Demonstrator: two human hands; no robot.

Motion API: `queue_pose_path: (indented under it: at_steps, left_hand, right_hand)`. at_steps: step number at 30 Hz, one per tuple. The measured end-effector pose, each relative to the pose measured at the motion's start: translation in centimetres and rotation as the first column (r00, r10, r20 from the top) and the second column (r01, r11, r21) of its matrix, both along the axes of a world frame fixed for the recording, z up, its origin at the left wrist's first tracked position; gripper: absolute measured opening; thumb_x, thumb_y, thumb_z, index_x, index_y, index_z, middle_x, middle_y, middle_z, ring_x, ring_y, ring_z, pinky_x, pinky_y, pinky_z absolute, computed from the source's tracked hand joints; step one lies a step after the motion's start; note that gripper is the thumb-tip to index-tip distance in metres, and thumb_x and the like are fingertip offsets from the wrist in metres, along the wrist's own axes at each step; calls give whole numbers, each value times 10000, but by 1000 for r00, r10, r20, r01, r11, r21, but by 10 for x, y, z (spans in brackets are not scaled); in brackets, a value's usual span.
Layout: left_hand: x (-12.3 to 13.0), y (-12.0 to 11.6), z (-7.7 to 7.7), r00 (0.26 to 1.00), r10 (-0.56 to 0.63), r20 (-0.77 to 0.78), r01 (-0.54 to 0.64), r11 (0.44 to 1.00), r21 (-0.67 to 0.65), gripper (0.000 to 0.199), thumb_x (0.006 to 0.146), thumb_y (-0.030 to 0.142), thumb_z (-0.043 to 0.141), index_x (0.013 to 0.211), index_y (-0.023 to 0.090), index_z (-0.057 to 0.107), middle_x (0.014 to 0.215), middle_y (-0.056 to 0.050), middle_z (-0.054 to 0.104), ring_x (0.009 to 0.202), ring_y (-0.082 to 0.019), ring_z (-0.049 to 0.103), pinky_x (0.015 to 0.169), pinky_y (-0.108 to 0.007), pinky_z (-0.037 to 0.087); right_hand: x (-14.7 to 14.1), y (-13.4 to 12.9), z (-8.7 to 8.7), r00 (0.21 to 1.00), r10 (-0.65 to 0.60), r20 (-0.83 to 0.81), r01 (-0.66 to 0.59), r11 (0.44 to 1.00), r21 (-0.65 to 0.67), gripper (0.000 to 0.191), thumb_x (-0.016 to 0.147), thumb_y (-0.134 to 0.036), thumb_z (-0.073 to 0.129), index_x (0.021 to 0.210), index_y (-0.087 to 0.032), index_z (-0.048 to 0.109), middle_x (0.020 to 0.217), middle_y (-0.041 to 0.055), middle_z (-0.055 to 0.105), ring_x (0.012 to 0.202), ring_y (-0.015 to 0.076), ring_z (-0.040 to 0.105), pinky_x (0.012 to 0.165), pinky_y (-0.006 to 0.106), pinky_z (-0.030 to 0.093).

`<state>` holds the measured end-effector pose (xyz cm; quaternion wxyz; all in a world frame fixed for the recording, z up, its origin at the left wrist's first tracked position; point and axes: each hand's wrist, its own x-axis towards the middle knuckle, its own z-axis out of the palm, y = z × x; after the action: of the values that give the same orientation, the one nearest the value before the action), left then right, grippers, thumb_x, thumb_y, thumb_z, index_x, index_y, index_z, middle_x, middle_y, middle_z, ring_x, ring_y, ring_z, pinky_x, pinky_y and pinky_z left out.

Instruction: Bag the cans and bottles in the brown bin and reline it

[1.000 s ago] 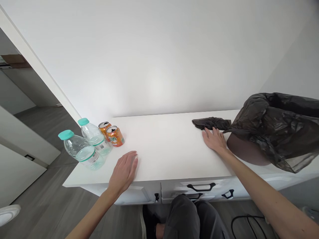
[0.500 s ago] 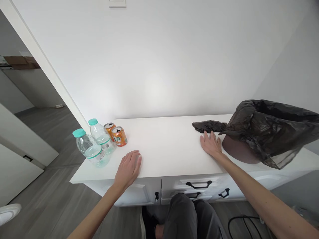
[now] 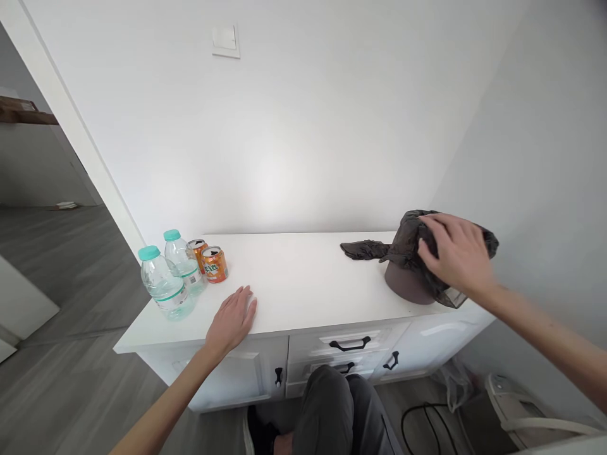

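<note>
Our right hand [image 3: 456,253] arches over the black bag [image 3: 406,243] draped on the brown container [image 3: 408,284], at right; whether it grips, we cannot tell. Our left hand [image 3: 231,320] lies flat on the cabinet top [image 3: 298,278], near left. A sideways tug could tip the container or tear the bag.

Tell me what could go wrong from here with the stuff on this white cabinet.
The black bag looks thin and loosely draped over the brown container, so the right hand at it might pull it askew or tear it. A hard push there could tip the container. The two bottles stand close beside the orange cans near the cabinet's left end, so a bump might topple several.
</note>
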<state>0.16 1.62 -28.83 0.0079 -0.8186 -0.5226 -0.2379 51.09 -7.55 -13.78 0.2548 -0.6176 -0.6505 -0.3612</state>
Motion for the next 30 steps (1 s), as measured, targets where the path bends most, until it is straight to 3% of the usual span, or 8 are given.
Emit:
queue_pose_path:
  at_steps: [4,8,10,16,20,25,28,30]
  left_hand:
    - [-3,0,-1,1000,-9,-6,9,1000,14,475,1060,455,328,1341,157,570,1480,-162,610,1457,-300,500,1201,-520,415]
    - [-4,0,-3,1000,-25,18,24,999,38,454,1058,450,342,1315,165,586,1433,-164,646,1438,-307,522,1180,-537,434]
    - [-4,0,-5,999,-27,28,26,999,46,448,1057,451,349,1306,168,591,1423,-163,653,1434,-307,527,1175,-540,439]
    - [-5,0,-6,999,-22,48,19,998,65,443,1055,459,361,1310,179,592,1416,-160,657,1422,-297,542,1167,-531,451]
    - [-4,-2,-3,999,-13,33,12,999,41,447,1059,466,350,1304,182,594,1442,-155,640,1430,-303,532,1161,-528,454]
    - [-3,-5,3,1000,-10,19,10,1000,13,445,1063,470,343,1312,183,575,1451,-142,636,1436,-298,525,1164,-517,450]
    - [-2,-6,5,1000,-9,11,9,1000,9,428,1064,465,347,1292,189,580,1467,-133,626,1439,-294,521,1172,-518,443]
    - [-1,-7,6,1000,-6,8,6,1000,7,424,1065,459,350,1293,188,581,1462,-133,631,1440,-291,522,1178,-518,440]
  right_hand:
    - [42,1,13,961,-228,-154,208,969,-135,535,1010,-560,420,1163,-142,717,1116,202,738,1154,399,624,1025,574,438]
    - [60,11,2,900,-217,-379,106,950,-292,643,956,-728,364,980,-209,743,587,50,635,729,314,668,868,531,497]
    - [53,12,0,890,-166,-426,46,959,-278,665,938,-768,357,958,-227,742,513,14,567,661,296,645,860,523,498]
    - [-17,6,15,894,117,-433,-235,945,-229,588,968,-733,393,960,-258,738,929,75,762,939,297,682,924,453,513]
    - [-78,16,26,830,337,-445,-459,865,-201,451,993,-646,487,929,-267,723,996,44,775,1001,272,691,1058,475,481]
    - [-130,43,27,714,539,-446,-655,739,-156,342,1007,-558,556,973,-255,710,1034,23,767,1051,252,703,1246,577,287]
    - [-144,47,20,723,575,-383,-666,727,-167,399,961,-576,631,1232,-287,677,1434,67,625,1471,352,434,1270,657,174]
    - [-144,44,10,734,551,-397,-645,748,-155,740,893,-613,706,1525,-317,461,1709,70,270,1600,394,135,1266,686,143]
